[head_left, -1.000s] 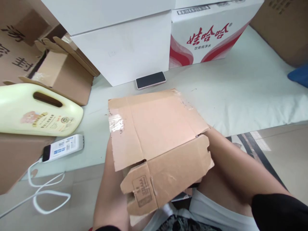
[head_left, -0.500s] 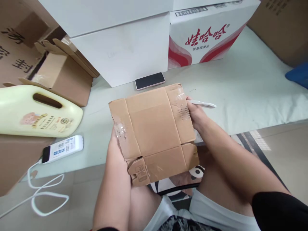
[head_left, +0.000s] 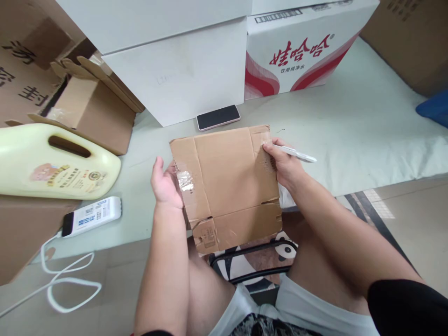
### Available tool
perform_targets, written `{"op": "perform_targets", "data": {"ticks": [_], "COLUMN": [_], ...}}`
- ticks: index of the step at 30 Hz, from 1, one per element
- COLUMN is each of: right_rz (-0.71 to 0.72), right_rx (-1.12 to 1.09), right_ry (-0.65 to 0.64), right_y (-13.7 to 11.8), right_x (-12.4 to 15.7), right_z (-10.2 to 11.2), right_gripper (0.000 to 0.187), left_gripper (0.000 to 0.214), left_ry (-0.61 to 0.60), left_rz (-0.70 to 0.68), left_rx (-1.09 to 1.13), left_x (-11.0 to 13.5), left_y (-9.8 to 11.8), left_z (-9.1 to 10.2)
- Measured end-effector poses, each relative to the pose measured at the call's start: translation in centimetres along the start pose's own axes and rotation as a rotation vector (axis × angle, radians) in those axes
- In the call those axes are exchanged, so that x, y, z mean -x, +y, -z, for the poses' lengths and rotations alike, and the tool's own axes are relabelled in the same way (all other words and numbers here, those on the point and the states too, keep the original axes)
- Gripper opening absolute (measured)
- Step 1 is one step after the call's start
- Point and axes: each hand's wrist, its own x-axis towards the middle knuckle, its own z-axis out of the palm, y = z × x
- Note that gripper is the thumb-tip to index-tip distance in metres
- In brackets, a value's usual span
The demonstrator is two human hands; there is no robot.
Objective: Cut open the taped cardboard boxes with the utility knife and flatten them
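A flattish cardboard box is held above the lap, at the near edge of the counter. Nearly square, it shows no clear long axis; its folded flap end points toward the person, its plain far edge toward the phone. The right hand has its grip closed on the right edge, thumb on top, a slim white tool jutting out rightward. The left hand is open, thumb raised, fingers behind the left edge.
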Motion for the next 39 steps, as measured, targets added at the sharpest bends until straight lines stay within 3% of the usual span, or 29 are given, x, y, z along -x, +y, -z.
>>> {"op": "perform_targets", "data": {"ticks": [3,8,13,15,18,22,24,29,39], "right_rz": [0.068,0.019,0.035,-0.019,-0.149,-0.219,-0.225,-0.251,-0.163], "right_rx": [0.037,-0.017,0.017,0.043,0.063,0.042,0.02,0.0,-0.122], "right_ry": [0.063,0.06,0.138,0.093,-0.047,-0.246,-0.279,-0.247,-0.081], "right_y": [0.2,-0.3,-1.2,-1.2,-0.9,-0.3,0.0,0.7,0.1], "right_x": [-0.1,-1.0,-2.0,-1.9,-1.3,-0.3,0.0,0.5,0.8], "right_z": [0.0,0.7,2.7,3.0,2.3,0.7,0.1,-0.3,0.7], "right_gripper": [0.034,0.041,0.044,0.042,0.041,0.041,0.039,0.045,0.037], "left_gripper": [0.027,0.034,0.015,0.01,0.013,0.009,0.014,0.025,0.023], "left_ry": [-0.083,-0.054,0.259,0.374,0.435,0.41,0.383,0.301,0.223], "left_rz": [0.067,-0.031,-0.272,-0.258,-0.21,-0.26,-0.287,-0.278,-0.026], "left_rx": [-0.061,-0.121,0.045,0.112,0.155,0.111,0.065,0.076,0.162], "left_x": [0.2,-0.4,-2.5,-3.1,-3.4,-3.5,-3.6,-2.9,-0.7], "left_y": [-0.3,-0.8,-0.2,0.0,-0.2,-1.1,-1.5,-1.5,0.6], "left_z": [0.4,1.0,2.8,3.2,3.3,3.5,3.5,2.8,1.4]}}
